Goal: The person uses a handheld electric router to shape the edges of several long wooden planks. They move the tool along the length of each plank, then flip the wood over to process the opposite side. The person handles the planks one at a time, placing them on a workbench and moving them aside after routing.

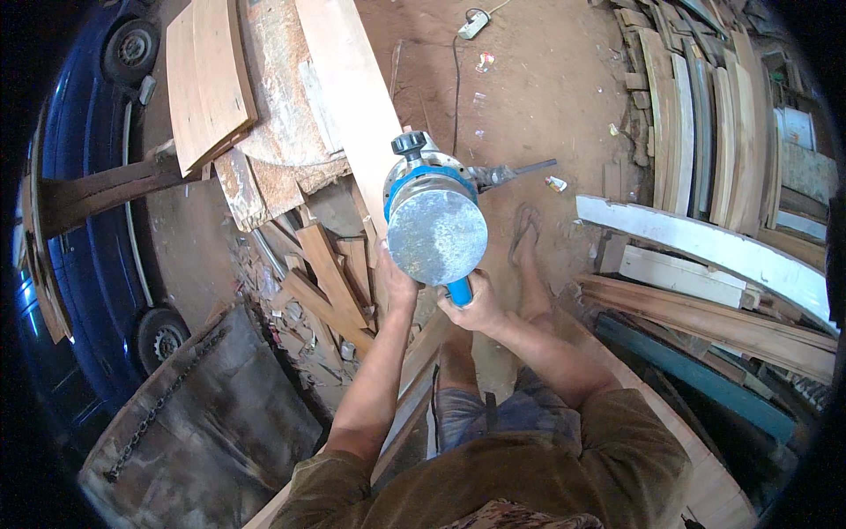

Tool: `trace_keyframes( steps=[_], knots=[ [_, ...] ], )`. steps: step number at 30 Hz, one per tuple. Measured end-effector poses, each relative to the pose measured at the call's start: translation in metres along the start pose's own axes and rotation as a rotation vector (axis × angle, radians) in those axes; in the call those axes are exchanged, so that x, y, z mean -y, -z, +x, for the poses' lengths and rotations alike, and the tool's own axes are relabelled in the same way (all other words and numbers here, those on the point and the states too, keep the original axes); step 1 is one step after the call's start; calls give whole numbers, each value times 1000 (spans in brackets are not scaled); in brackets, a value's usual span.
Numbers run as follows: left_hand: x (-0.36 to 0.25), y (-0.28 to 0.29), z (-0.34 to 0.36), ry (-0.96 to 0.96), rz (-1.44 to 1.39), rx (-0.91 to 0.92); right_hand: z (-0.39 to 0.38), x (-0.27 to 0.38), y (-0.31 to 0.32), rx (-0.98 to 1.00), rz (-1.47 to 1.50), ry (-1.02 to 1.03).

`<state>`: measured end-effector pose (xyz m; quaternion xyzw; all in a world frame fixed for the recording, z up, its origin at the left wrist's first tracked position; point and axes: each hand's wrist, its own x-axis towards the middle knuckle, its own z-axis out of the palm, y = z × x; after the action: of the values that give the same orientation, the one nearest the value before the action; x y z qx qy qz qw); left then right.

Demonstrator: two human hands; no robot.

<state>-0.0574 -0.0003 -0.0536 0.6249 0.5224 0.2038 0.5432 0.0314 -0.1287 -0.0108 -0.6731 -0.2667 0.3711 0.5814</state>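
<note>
A wood router (pixel 438 236) with a round, dull metal top, a blue collar and a black knob is in front of me, over the near end of a long pale board (pixel 348 66). My right hand (pixel 478 305) is closed round its blue handle, at the near side. At the router's left side, my left hand (pixel 397 280) grips it, with most of the fingers hidden by the tool's body. The router's bit is out of sight underneath.
Wood offcuts (pixel 330 282) lie in a heap below the board's left side. Curved planks (pixel 207 79) rest at the far left, near a blue vehicle (pixel 75 176). A power strip (pixel 473 24) with a dark cord (pixel 456 97) lies on the dirt floor. Stacked timber (pixel 705 132) stands right.
</note>
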Motion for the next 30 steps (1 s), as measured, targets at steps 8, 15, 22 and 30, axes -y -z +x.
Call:
trace_keyframes(
  steps=[8, 15, 22, 30],
  knots=[
    [-7, -2, 2, -68, 47, -41, 17, 9, 1, -8, -16, 12],
    [38, 3, 5, 138, -34, 31, 39, 21, -2, -43, -30, 35],
    [30, 2, 5, 133, -35, -12, 51, 14, -4, -45, -130, 23],
    [-5, -2, -17, -92, 316, -260, 78, 10, -4, -57, -192, 143]
  ],
)
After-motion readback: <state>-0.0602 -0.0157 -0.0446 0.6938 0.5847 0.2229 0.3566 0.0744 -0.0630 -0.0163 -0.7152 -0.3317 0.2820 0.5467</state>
